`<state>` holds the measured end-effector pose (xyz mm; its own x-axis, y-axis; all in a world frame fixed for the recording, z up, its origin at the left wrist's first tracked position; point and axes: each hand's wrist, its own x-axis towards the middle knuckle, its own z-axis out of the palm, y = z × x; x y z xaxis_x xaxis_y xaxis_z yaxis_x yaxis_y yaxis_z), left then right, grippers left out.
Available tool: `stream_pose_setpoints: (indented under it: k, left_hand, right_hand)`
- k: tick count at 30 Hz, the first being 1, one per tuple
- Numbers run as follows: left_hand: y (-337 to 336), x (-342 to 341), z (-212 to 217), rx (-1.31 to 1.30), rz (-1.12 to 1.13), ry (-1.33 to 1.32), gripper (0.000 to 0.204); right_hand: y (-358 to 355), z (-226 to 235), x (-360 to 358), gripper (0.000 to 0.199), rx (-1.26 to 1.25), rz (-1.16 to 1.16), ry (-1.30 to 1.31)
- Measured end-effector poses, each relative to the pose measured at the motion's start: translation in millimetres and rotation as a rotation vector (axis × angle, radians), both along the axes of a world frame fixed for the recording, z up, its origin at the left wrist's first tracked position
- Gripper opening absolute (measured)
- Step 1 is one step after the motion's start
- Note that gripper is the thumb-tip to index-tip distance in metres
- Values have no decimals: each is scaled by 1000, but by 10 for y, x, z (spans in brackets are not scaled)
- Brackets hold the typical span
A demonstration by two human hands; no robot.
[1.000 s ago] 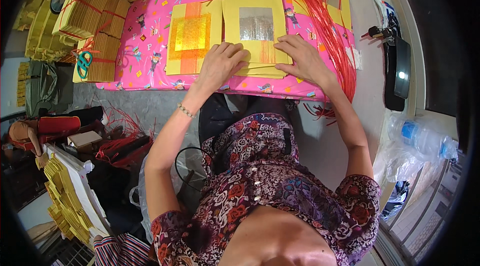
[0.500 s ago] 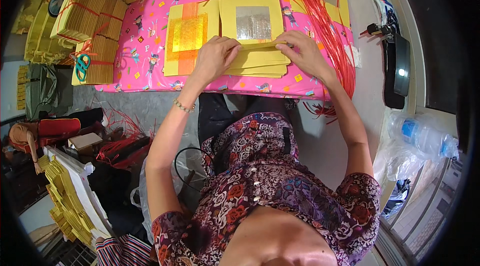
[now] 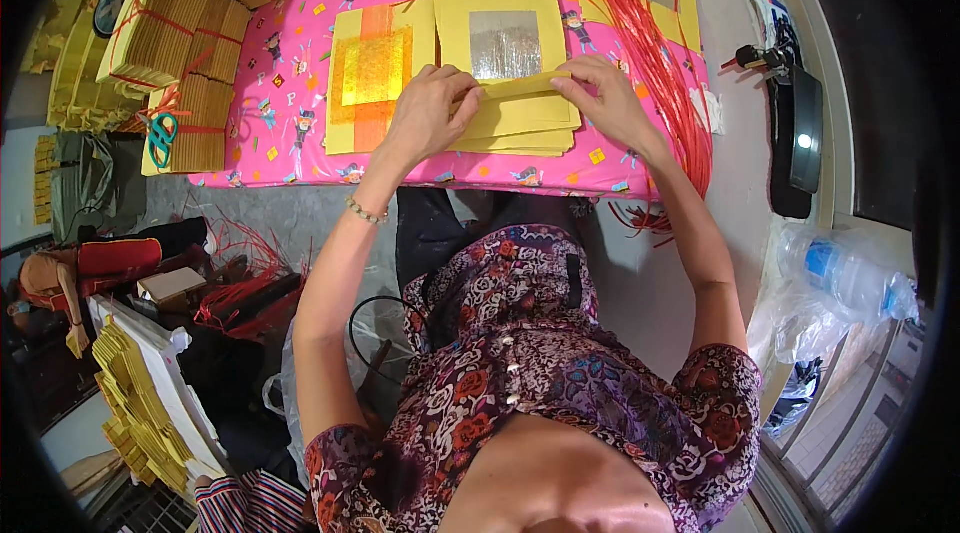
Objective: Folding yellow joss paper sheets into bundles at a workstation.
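Observation:
Near the front edge of the table, both hands pinch a narrow folded or rolled strip at the near edge of a yellow paper sheet [image 3: 525, 87]. My left hand [image 3: 434, 113] grips its left end with bent fingers. At the right end, my right hand [image 3: 606, 105] closes thumb and fingers on it. Beyond the strip, yellow paper with a silver square [image 3: 505, 45] lies flat. Several more yellow sheets [image 3: 520, 131] are piled beneath and toward me. Left of them lies yellow paper bearing a gold square on an orange band [image 3: 374, 68], partly behind my left hand.
The table has a pink patterned cover [image 3: 270, 63]. Tied yellow paper bundles [image 3: 180, 23] and green-handled scissors [image 3: 162, 138] are at left. Red plastic strands [image 3: 660, 63] drape over the right side. Another person's arm [image 3: 70, 298] reaches toward yellow paper pieces [image 3: 140, 398] at lower left.
My right fingers have shifted slightly along the strip's right end, which now shows more. My left hand has barely moved. At lower left, the other person's hand has shifted slightly.

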<state>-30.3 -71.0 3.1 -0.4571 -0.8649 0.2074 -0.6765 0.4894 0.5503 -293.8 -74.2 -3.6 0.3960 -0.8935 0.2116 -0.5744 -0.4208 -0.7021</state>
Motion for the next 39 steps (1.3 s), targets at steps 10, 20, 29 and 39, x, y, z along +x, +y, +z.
stream_pose_setpoints:
  k: [10, 20, 29, 39]
  left_hand:
    - [-23, 30, -154, 302, 85, 240, 26]
    - [-66, 73, -239, 375, 87, 294, 26]
    - [-26, 4, -59, 214, 8, 143, 23]
    - [57, -181, -91, 28, 113, -18, 40]
  right_hand:
    - [-8, 140, 57, 27, 116, -23, -16]
    - [3, 145, 47, 24, 131, 24, -73]
    - [-39, 73, 30, 25, 85, 19, -37]
    - [37, 216, -5, 38, -57, -179, -26]
